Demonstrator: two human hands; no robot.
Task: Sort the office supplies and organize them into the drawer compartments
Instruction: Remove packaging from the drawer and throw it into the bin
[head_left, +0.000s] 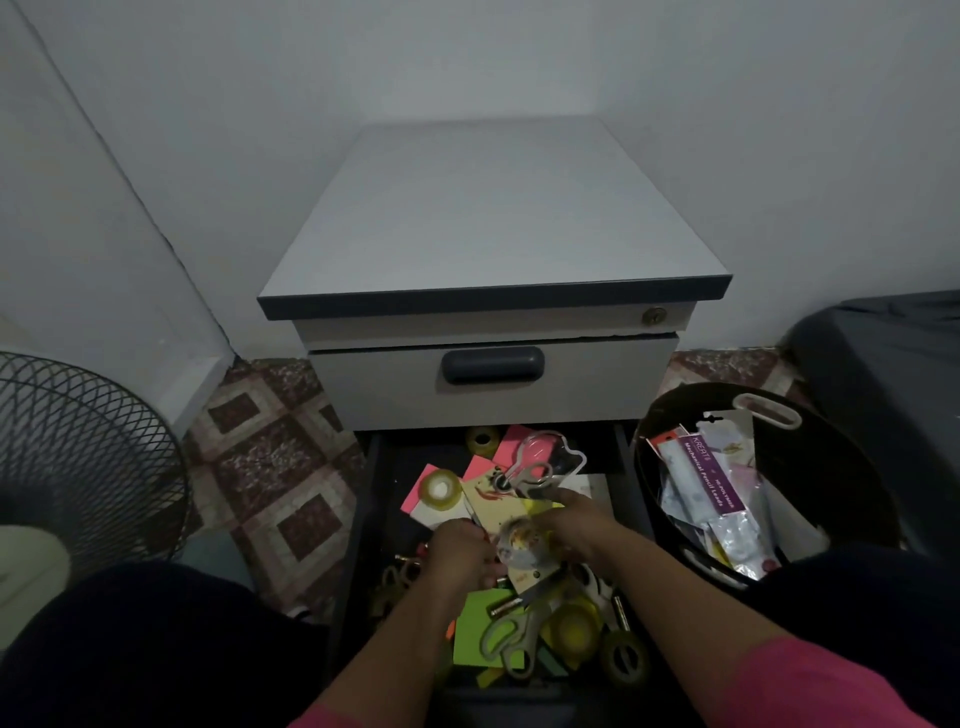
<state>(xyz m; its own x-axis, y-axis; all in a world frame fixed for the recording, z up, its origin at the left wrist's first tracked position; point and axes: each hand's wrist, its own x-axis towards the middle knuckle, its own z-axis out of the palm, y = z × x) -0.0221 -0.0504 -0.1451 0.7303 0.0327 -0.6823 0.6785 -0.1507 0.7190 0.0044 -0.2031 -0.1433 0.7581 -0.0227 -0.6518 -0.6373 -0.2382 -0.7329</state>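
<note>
**Clerk:** Item one: open dark lower drawer (631, 488) of the grey pedestal cabinet (488, 208). Contents unsorted. Pink and green sticky-note pads, clear tape rolls, batteries and cards lie heaped together; no compartment divisions can be made out beneath the pile.

**Checker:** Progress?

**Clerk:** Judged early. Nothing in view sits in a compartment of its own. Nearly all sorting remains.

**Checker:** Scissors?

**Clerk:** Two pairs. Grey-handled metal scissors (519, 623) at the near end of the drawer, atop the bright green note pad (475, 629); long axis diagonal, handles toward the person and left, blades pointing away and right. A second pair in clear blister packaging (540, 462) at the far end, handles toward the person, tip toward the cabinet.

**Checker:** Hands?

**Clerk:** Left hand (460, 553) low in the middle of the drawer, fingers curled down into the heap; what it grasps, if anything, cannot be told. Right hand (571, 525) just beside it, fingers bent round a clear, rounded tape roll or dispenser (519, 543) (blurred, identity uncertain).

**Checker:** Elsewhere?

**Clerk:** Black round tub (852, 467) on the floor to the right, holding packaged goods, among them a purple pack of mechanical pencil leads (709, 483), long axis running away-left to near-right.
</note>
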